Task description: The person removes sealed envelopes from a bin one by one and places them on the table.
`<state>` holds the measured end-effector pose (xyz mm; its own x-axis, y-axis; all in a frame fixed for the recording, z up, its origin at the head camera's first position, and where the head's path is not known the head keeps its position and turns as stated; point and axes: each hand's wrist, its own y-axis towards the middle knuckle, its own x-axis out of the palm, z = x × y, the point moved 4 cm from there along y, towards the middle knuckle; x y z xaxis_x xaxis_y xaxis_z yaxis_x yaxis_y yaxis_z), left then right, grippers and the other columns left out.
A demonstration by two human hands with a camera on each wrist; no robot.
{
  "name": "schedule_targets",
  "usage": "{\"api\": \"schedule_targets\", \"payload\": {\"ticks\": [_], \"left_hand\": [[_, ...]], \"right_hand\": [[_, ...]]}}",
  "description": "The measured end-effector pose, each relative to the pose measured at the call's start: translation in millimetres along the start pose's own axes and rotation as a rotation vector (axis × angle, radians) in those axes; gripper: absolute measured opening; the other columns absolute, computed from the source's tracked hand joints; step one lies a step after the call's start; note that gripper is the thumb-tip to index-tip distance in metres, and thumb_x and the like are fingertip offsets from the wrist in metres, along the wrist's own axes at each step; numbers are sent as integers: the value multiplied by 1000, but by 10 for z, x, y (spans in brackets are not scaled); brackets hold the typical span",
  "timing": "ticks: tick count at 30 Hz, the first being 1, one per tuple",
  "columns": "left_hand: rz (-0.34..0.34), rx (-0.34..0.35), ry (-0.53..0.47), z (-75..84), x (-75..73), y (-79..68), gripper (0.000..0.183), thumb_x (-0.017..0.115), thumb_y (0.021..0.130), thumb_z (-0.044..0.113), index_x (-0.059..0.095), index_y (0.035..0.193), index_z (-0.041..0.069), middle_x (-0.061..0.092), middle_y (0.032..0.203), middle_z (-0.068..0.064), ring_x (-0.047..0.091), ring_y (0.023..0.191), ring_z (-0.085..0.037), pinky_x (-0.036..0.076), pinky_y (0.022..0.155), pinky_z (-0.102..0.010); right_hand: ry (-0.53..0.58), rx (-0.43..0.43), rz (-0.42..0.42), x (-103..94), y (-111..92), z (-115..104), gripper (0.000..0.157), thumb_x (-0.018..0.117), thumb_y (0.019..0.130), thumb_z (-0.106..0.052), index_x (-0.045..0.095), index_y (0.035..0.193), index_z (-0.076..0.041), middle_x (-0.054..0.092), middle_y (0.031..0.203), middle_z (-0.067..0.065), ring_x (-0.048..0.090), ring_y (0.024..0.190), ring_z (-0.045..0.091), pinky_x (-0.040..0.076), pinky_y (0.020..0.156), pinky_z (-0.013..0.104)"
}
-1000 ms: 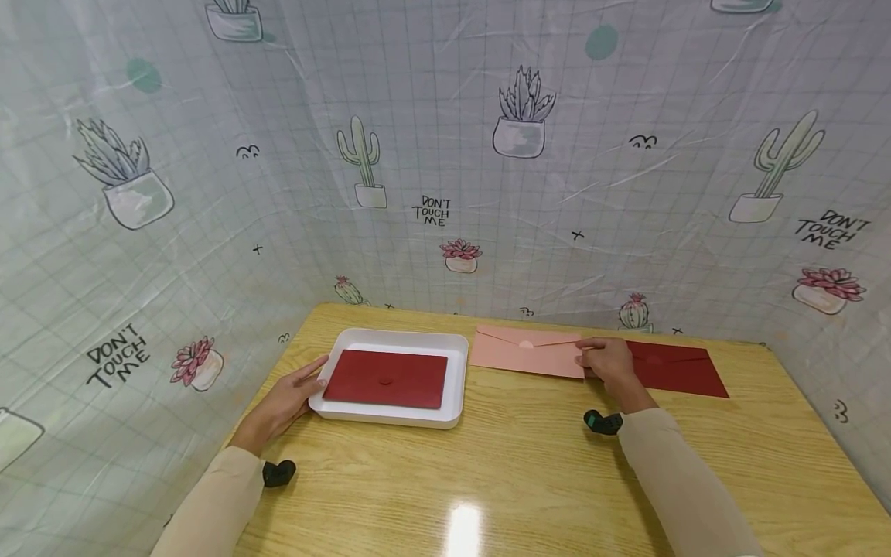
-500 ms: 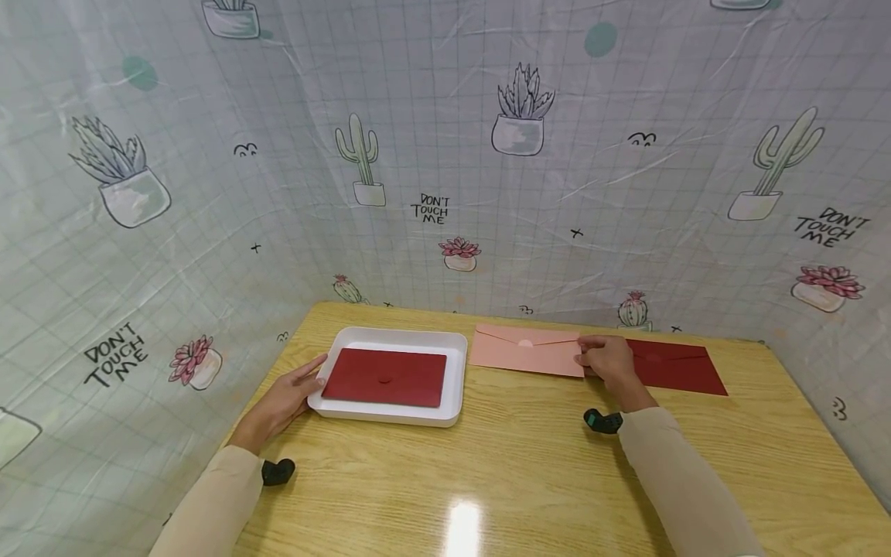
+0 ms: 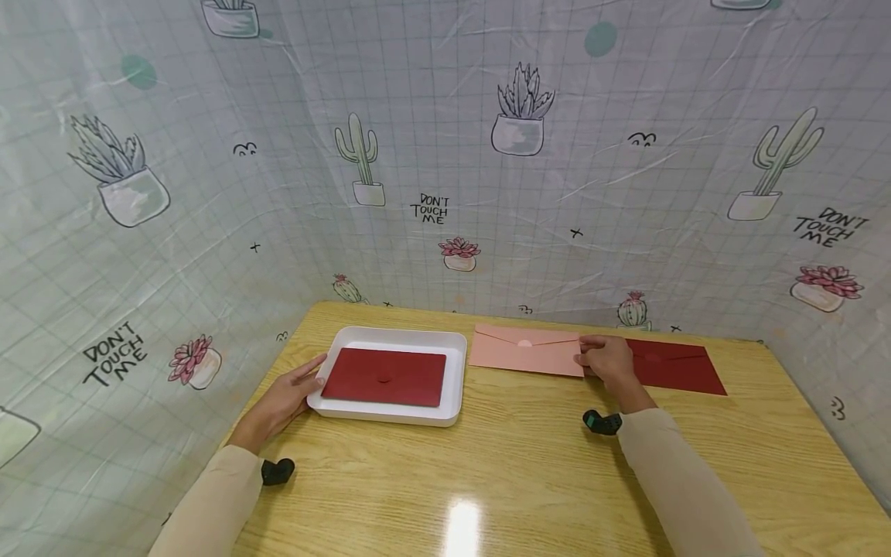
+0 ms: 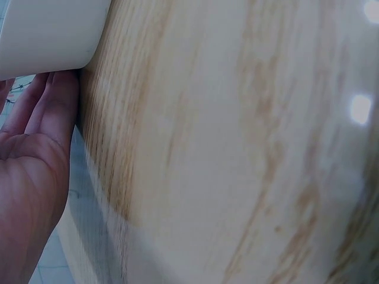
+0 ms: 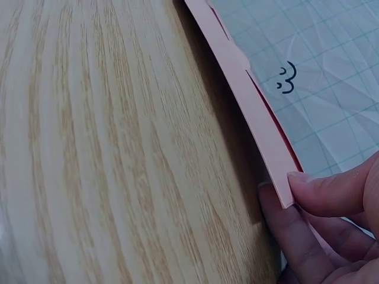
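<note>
A white tray [image 3: 390,418] stands on the left of the table with a dark red envelope [image 3: 393,375] lying flat inside it. My left hand [image 3: 281,402] holds the tray's left side, its thumb at the rim; in the left wrist view its fingers [image 4: 56,103] reach beneath the tray's corner. To the right lies a pink envelope [image 3: 522,356], flap side up. My right hand [image 3: 609,360] pinches its right end, thumb above and fingers below. In the right wrist view the pinched end is raised slightly off the wood.
Another dark red envelope [image 3: 675,367] lies right of my right hand, partly hidden by it. A patterned plastic sheet [image 3: 445,155] rises behind and beside the wooden table [image 3: 529,480]. Light glares off the table's front.
</note>
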<state>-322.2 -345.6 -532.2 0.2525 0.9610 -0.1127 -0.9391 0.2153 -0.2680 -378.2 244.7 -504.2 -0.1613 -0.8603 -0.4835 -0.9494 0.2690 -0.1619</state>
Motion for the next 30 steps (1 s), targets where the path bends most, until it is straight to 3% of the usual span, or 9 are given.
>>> {"api": "schedule_targets", "payload": {"ticks": [11, 17, 22, 30], "left_hand": [[13, -5, -4, 44, 16, 16, 66, 47, 112, 14, 14, 169, 18, 13, 173, -25, 20, 158, -44, 29, 125, -54], [18, -4, 2, 43, 19, 16, 65, 47, 112, 14, 14, 169, 18, 15, 173, -25, 23, 158, -44, 36, 123, -51], [7, -1, 5, 30, 26, 22, 66, 47, 112, 16, 14, 169, 18, 13, 173, -25, 21, 158, -45, 33, 124, -53], [6, 7, 7, -3, 5, 1, 66, 47, 112, 16, 14, 169, 16, 14, 172, -26, 22, 158, -44, 36, 123, -48]], "right_hand": [[31, -5, -19, -63, -52, -76, 43, 70, 96, -3, 65, 138, 1, 65, 136, 25, 73, 84, 7, 66, 77, 31], [-28, -15, -31, -84, -73, -102, 41, 71, 95, -4, 66, 136, 2, 66, 135, 26, 74, 84, 10, 66, 79, 34], [-64, -25, -30, -109, -87, -115, 40, 72, 95, -4, 67, 134, 2, 64, 139, 28, 75, 86, 13, 66, 79, 35], [-88, -20, -24, -127, -104, -131, 36, 67, 96, -8, 69, 131, 0, 64, 138, 26, 71, 93, 22, 62, 74, 29]]}}
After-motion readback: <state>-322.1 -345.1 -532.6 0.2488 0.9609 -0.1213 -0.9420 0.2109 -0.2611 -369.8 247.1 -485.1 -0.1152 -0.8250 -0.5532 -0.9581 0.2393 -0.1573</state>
